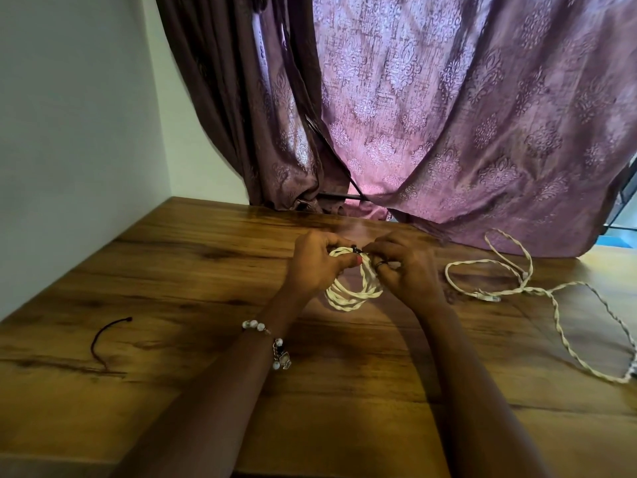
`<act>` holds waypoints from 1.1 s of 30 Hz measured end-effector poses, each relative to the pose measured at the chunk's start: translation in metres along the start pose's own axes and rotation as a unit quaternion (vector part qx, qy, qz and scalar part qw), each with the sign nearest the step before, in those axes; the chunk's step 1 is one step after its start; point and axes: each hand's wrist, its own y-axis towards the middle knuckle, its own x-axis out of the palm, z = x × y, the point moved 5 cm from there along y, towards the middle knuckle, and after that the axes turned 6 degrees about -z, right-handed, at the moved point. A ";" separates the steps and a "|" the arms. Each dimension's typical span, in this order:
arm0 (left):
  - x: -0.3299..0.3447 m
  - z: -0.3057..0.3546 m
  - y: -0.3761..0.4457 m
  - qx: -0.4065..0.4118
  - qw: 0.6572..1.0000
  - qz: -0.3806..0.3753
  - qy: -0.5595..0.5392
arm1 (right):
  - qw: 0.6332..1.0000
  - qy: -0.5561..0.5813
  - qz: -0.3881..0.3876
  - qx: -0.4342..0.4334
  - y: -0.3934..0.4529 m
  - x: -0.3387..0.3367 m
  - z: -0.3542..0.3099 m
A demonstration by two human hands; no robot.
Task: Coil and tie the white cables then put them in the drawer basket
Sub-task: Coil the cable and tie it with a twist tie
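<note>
Left hand point(319, 262) and right hand point(405, 267) both grasp a coiled white cable point(355, 288) above the wooden table point(193, 270); loose white cable point(517, 281) lies right of the coil.

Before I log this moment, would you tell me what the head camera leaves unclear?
- Tie at the top of the coiled cable: hidden by the fingers of the left hand and right hand; knotted or not, unclear.
- Loose cable: its far end is cut off by the right frame edge.
- Its connector: too small to identify.
- Drawer basket: not in view.
</note>
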 end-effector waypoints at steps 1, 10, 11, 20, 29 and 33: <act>-0.001 -0.001 0.000 0.000 1.000 0.003 0.001 | 1.000 0.004 -0.010 0.000 0.000 0.000 0.002; 0.000 0.003 -0.003 0.026 0.999 -0.017 0.034 | 0.998 0.058 -0.026 0.017 0.000 0.001 0.010; 0.000 0.003 -0.003 0.029 0.999 -0.021 0.038 | 0.997 0.060 -0.029 0.022 0.000 0.002 0.012; -0.001 0.001 -0.004 0.038 0.997 -0.047 0.053 | 0.987 0.139 -0.041 0.064 -0.002 0.005 0.018; -0.001 0.011 -0.007 0.059 0.993 -0.067 0.074 | 0.967 0.211 -0.052 0.131 -0.003 0.001 0.015; -0.001 0.012 -0.007 0.071 0.990 -0.078 0.089 | 0.976 0.175 -0.064 0.111 -0.002 0.001 0.011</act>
